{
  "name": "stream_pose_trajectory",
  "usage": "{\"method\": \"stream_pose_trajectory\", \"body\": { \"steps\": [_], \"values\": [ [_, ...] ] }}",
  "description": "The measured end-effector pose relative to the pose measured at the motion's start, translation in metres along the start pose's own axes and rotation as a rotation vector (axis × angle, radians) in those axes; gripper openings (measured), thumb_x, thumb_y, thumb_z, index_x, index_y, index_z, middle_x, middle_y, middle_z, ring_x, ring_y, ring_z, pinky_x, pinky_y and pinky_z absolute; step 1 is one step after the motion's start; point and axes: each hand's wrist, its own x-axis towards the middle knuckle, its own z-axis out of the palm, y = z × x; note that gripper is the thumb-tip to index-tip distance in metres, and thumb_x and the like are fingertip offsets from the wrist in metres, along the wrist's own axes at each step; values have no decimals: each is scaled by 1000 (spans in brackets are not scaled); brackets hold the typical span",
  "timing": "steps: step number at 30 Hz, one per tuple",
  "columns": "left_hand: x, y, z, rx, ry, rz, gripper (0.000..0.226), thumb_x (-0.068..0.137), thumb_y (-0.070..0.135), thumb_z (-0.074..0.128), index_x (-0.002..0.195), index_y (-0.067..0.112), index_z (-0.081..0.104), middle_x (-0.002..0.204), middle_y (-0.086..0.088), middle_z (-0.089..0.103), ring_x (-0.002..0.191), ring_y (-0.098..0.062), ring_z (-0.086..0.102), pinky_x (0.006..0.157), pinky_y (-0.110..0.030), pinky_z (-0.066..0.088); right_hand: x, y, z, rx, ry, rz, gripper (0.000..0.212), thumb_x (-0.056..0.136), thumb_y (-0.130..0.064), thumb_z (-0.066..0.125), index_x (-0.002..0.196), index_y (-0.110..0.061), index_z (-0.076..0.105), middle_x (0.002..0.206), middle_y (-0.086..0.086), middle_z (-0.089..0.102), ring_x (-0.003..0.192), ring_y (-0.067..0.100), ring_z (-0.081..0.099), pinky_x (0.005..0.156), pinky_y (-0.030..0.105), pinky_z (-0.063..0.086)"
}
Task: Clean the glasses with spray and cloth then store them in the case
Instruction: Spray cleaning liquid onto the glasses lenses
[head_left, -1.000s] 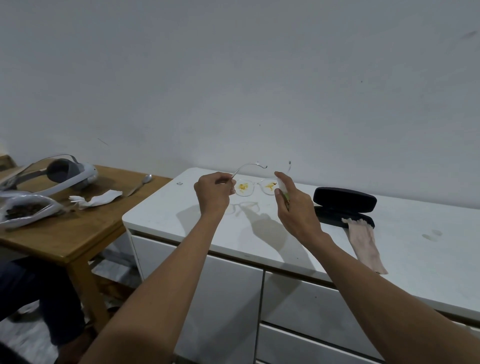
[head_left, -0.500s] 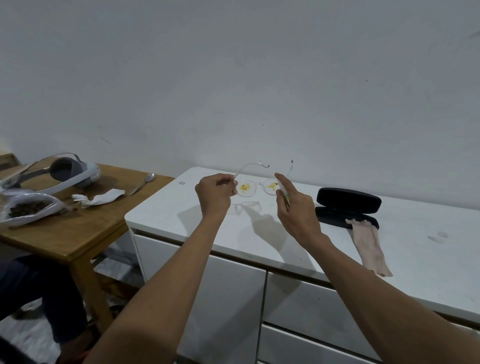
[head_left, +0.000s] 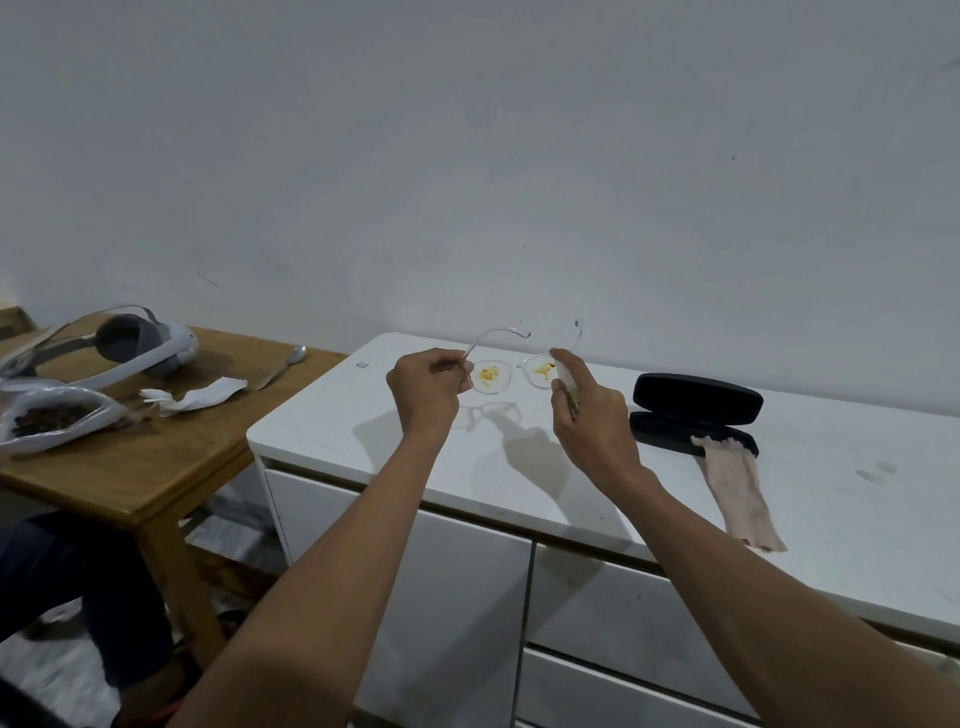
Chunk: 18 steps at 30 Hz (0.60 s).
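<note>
Against the plain grey wall stands a long white cabinet with drawer fronts (head_left: 363, 431), its right end cut off by the frame. Beside it on the left sits a brown wooden table (head_left: 156, 457) carrying a white and grey headset (head_left: 130, 348), a clear plastic bag of dark bits (head_left: 47, 421), a crumpled white tissue (head_left: 195, 397) and a metal spoon (head_left: 283, 366). On the cabinet top an open black oval glasses case (head_left: 696, 410) lies with a pale pink cleaning cloth (head_left: 737, 493) trailing from it towards the front edge. Above the cabinet, the left hand (head_left: 426, 389) pinches the hinge corner of clear-framed glasses (head_left: 511, 371), both lenses smeared yellow. The right hand (head_left: 592, 415) curls round a small spray bottle (head_left: 569, 387), mostly hidden by the fingers, forefinger on top, just beside the right lens.
</note>
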Motion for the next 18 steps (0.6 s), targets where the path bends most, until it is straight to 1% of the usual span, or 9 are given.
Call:
{"method": "stream_pose_trajectory", "body": {
  "steps": [5, 9, 12, 15, 18],
  "values": [
    [1, -1, 0, 9, -5, 5, 15, 80, -12, 75, 84, 2, 77, 71, -12, 73, 61, -20, 72, 71, -36, 64, -1, -1, 0, 12, 5, 25, 39, 103, -21, 44, 138, -36, 50, 53, 1, 51, 53, 17, 51, 52, 33, 38],
    [0, -1, 1, 10, -7, 4, 12, 80, -12, 76, 86, -2, 77, 72, -14, 73, 61, -20, 71, 70, -35, 64, 0, -3, 0, -4, 1, 1, 43, 103, -19, 44, 143, -35, 49, 53, -1, 52, 52, 14, 50, 51, 31, 38],
    [-1, 0, 3, 12, -7, 1, 11, 80, -10, 76, 87, -3, 77, 73, -15, 74, 59, -20, 70, 70, -35, 64, 0, -1, 1, -2, 1, 2, 37, 103, -19, 44, 136, -32, 51, 52, 2, 50, 52, 18, 50, 52, 33, 35],
    [-2, 1, 4, 3, -8, -4, 12, 80, -12, 76, 87, -2, 77, 72, -15, 73, 61, -20, 71, 70, -34, 64, 0, 3, 3, -7, -1, 2, 29, 103, -20, 43, 130, -28, 51, 51, 1, 48, 52, 18, 51, 54, 32, 32],
    [-3, 1, 4, 2, -10, -6, 13, 80, -13, 74, 88, -4, 77, 72, -15, 73, 63, -21, 72, 69, -34, 64, -1, 4, 4, -9, 13, 3, 32, 103, -21, 43, 134, -29, 50, 53, 1, 51, 53, 17, 52, 56, 32, 34]
  ]
}}
